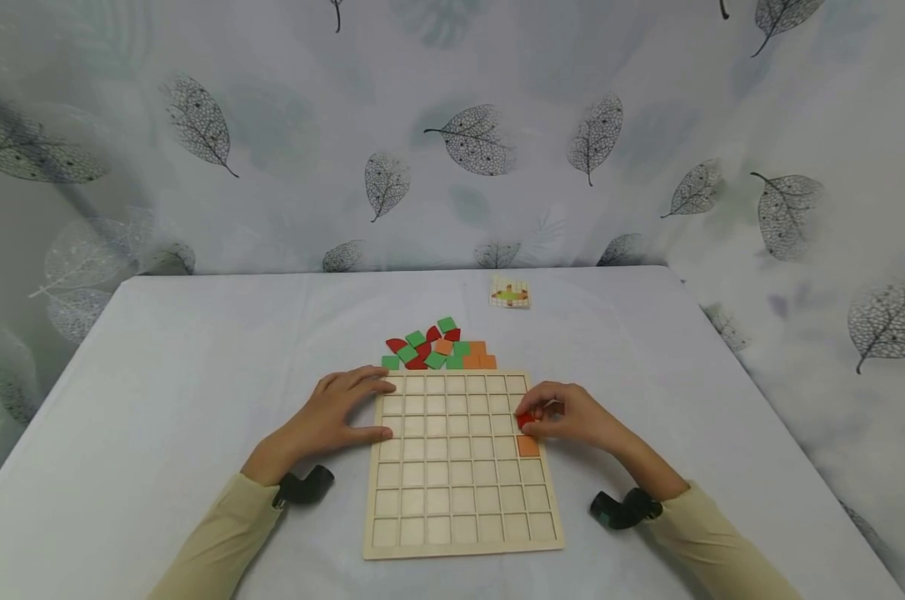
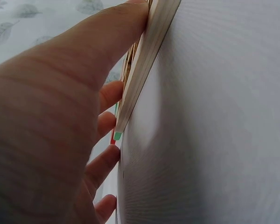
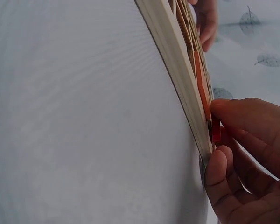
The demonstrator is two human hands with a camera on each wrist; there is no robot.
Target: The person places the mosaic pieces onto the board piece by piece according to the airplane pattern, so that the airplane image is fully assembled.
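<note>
A pale wooden grid board [image 1: 462,500] lies on the white table. My left hand [image 1: 340,412] rests on its left edge with fingers and thumb spread; the thumb [image 2: 116,32] lies along the rim in the left wrist view. At the right edge, my right hand [image 1: 572,415] pinches a small red tile [image 1: 525,420] over a cell of the right column. The red tile [image 3: 216,129] shows between thumb and fingers in the right wrist view. Just below it in the head view, an orange square tile [image 1: 528,447] sits in its own cell.
Beyond the board's far edge lies a loose heap of green tiles [image 1: 447,324], red curved tiles [image 1: 396,344] and orange tiles [image 1: 477,347]. A small pattern card [image 1: 510,293] is near the table's back edge. A leaf-printed cloth [image 1: 452,192] hangs behind.
</note>
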